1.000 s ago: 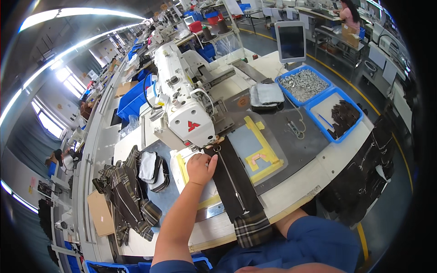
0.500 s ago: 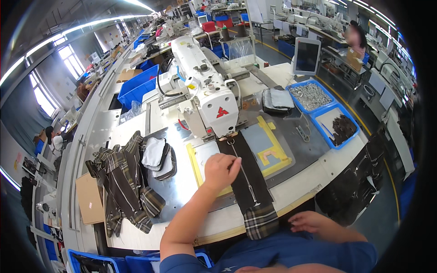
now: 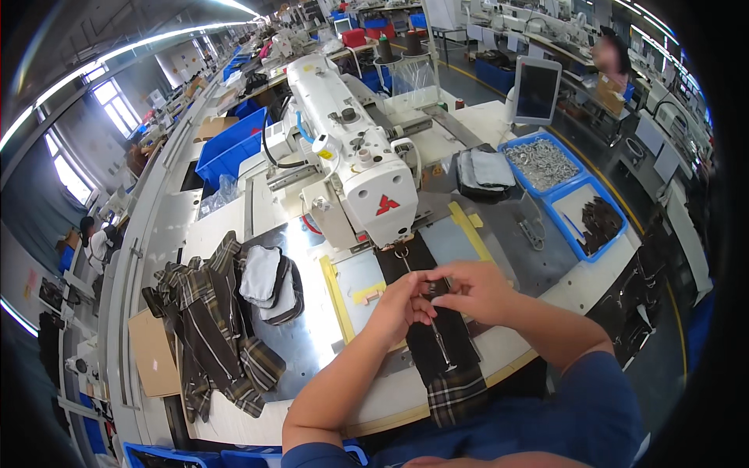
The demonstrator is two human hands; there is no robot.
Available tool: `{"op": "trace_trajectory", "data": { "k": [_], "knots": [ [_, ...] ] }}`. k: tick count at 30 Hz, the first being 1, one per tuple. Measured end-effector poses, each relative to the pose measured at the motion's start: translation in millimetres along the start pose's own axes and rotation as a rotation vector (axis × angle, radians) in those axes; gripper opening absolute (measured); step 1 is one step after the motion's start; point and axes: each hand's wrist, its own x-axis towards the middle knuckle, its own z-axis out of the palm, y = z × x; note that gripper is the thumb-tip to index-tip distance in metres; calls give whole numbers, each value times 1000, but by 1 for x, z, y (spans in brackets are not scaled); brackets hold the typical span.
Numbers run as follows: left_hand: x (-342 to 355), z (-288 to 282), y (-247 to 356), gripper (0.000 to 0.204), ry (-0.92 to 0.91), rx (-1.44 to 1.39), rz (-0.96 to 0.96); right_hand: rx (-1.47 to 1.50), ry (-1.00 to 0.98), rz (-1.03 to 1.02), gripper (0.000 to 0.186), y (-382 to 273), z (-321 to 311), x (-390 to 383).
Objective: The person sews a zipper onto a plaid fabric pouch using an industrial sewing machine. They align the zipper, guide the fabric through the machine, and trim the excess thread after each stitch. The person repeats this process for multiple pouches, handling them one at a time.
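Observation:
A dark brown fabric strip runs from under the head of the white sewing machine toward me, ending in a plaid piece. Along its middle lies a thin pale line, with a metal ring at the far end and a small metal piece at the near one. Above the strip my two hands meet. My left hand has its fingers bent together, and my right hand pinches close beside it. Something small and dark shows between them, too hidden to name.
Plaid and brown fabric pieces lie at left beside a stack of pale-grey pieces. On the right stand blue trays with metal parts and dark scraps, near a screen. Yellow tape edges the machine's plate.
My right hand has risen from the table's front edge to the strip and joined my left. My left hand has shifted slightly right and nearer, its fingers now bent against the right's.

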Motion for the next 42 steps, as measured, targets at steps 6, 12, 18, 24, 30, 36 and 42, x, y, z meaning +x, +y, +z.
{"op": "trace_trajectory", "data": {
  "k": [6, 12, 18, 24, 30, 36, 42],
  "knots": [
    [11, -33, -6, 35, -56, -251, 29, -138, 45, -157, 39, 33, 17, 44],
    [14, -19, 0, 29, 136, -148, 28, 185, 128, 41, 37, 76, 16, 42],
    [12, -30, -7, 29, 220, 17, 112, 109, 137, 171, 34, 67, -21, 47],
    [15, -22, -11, 30, 346, 216, 220, -543, -84, 200, 37, 74, -51, 46],
    [14, -26, -16, 30, 374, 217, 312, -590, 92, 212, 43, 60, -71, 43],
    [16, -22, -16, 29, 387, 216, 321, -1105, 522, 344, 55, 152, -132, 18],
    [15, -20, -17, 27, 409, 215, 330, -966, 500, 313, 43, 182, -137, -10]
  ]
}}
